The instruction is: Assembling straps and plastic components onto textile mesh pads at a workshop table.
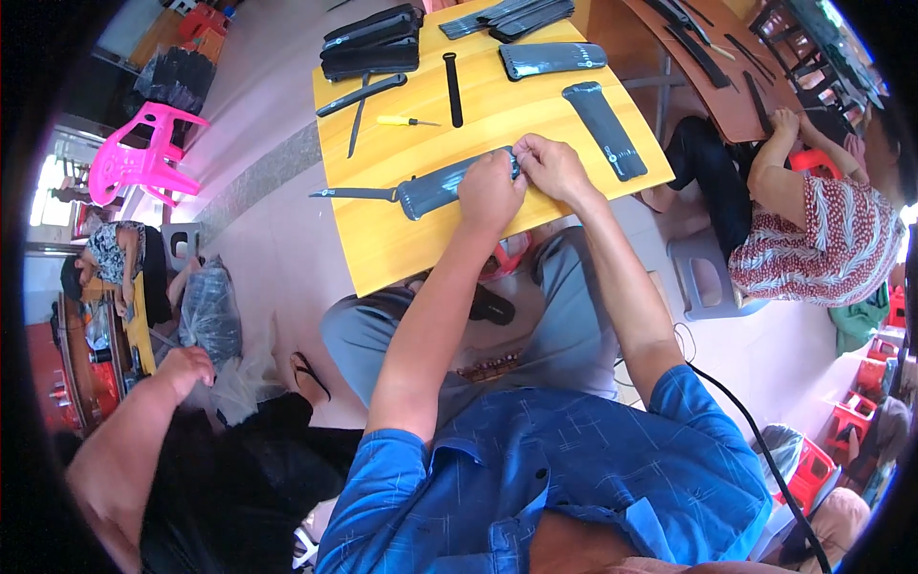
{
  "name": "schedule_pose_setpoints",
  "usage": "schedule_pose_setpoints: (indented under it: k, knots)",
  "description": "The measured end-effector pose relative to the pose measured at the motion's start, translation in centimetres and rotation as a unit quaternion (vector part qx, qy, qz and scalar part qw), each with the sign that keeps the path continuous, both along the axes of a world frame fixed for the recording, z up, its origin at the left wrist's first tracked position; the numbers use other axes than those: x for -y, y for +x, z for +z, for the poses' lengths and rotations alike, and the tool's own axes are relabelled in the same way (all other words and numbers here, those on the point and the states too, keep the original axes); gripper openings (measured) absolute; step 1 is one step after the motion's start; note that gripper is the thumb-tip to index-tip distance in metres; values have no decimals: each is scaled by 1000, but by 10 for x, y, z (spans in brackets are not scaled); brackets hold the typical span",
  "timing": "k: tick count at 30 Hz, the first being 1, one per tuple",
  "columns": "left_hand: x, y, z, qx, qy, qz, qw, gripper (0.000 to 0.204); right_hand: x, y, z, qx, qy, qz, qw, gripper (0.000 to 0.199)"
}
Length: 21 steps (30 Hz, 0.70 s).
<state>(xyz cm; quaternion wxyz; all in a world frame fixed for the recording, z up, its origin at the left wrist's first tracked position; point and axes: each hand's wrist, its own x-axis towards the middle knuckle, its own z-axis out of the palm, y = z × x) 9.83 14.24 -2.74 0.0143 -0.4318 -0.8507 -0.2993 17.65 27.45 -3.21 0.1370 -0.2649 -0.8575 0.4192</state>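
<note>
A long flat black pouch (432, 194) with a glossy surface lies on the near part of the yellow tabletop. From its left end runs a narrow black strap (354, 193). My left hand (491, 191) is closed over the pouch's right part. At that same end my right hand (555, 168) pinches, fingertips touching those of the left; exactly what sits between them is hidden. Beyond the pouch are a yellow-handled screwdriver (406, 121), an upright-lying black strap (453, 91) and a slanted one (360, 115). Another glossy black pouch (604, 132) rests to the right.
Stacked black pouches (371, 48) and a pile of flat black pieces (512, 17) occupy the table's far side, with a wrapped pouch (555, 60) nearby. A person in a patterned top (813, 234) works at a brown table (736, 81) on the right. A pink stool (143, 158) stands left.
</note>
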Motion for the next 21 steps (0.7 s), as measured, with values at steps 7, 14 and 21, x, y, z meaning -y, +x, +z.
schedule_pose_setpoints:
  k: [7,14,21]
  knots:
    - [-10,-3,8,-12,-104,-21,994,22,-1,0,14,6,138,71,988,22]
    - [-12,-4,-1,-16,-68,-15,997,22,3,1,3,-76,128,41,988,20]
    - [-15,-16,0,7,-88,-46,995,23,10,-6,4,-87,120,-10,989,17]
